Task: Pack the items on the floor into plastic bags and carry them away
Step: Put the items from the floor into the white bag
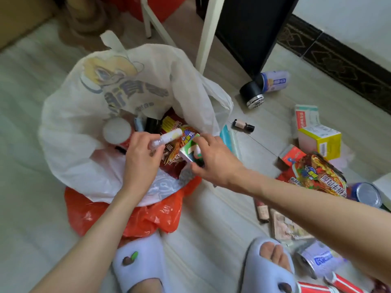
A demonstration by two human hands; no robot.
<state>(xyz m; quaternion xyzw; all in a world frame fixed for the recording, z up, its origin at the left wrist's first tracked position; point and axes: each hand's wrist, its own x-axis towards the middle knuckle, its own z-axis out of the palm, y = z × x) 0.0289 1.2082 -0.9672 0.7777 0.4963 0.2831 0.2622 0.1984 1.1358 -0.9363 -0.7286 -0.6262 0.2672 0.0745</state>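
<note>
A white plastic bag (pixel 84 115) with a cartoon print stands open on the floor, on top of a red plastic bag (pixel 135 216). Inside it lie a red snack packet (pixel 171 132), a white-lidded jar (pixel 117 130) and a dark item. My left hand (pixel 141 157) holds a small clear bottle (pixel 167 137) over the bag's mouth. My right hand (pixel 213 159) grips a small green and white box (pixel 191 152) at the bag's opening.
Loose items lie on the floor to the right: a noodle cup (pixel 317 176), a yellow and white box (pixel 321 140), a small brown bottle (pixel 243 125), cans (pixel 366 194), a black speaker (pixel 251 96). White chair legs (pixel 207 32) and a dark cabinet (pixel 254 32) stand behind. My slippered feet (pixel 139 265) are at the bottom.
</note>
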